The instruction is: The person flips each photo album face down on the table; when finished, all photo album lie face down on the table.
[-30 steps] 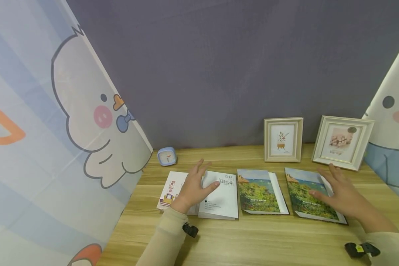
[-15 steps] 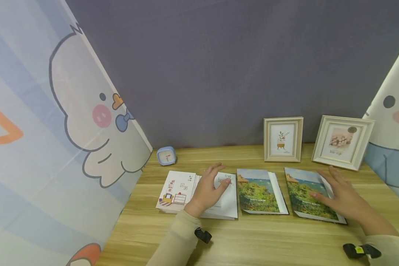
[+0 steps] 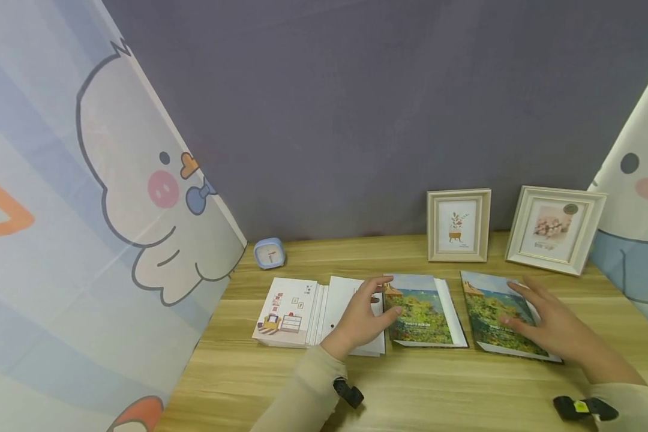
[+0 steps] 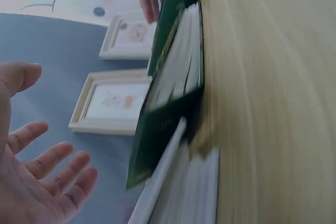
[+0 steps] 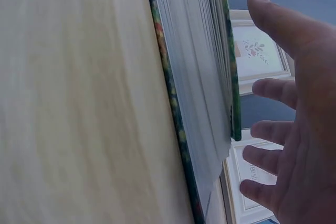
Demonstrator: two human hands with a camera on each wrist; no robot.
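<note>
Two white photo albums lie side by side at the left of the table in the head view: one with a furniture drawing [image 3: 283, 312], the other, a plain white album [image 3: 340, 293], partly covered by my left hand [image 3: 362, 318]. That hand hovers with spread fingers above the plain white album and the left edge of the left landscape photo album [image 3: 423, 318]. In the left wrist view its fingers [image 4: 55, 158] touch nothing. My right hand [image 3: 553, 327] is held over the right landscape photo album [image 3: 486, 315], fingers apart and extended; the right wrist view shows a gap from the pages.
Two picture frames, one upright [image 3: 458, 255] and one tilted [image 3: 567, 267], stand behind the landscape albums. A small blue clock [image 3: 269, 253] stands at the back left. The wooden table [image 3: 437, 390] meets a grey cloth [image 3: 335, 150] at the back.
From above the two white albums, my left hand has moved right to the left landscape album's edge. The right hand has barely shifted. The albums lie where they were.
</note>
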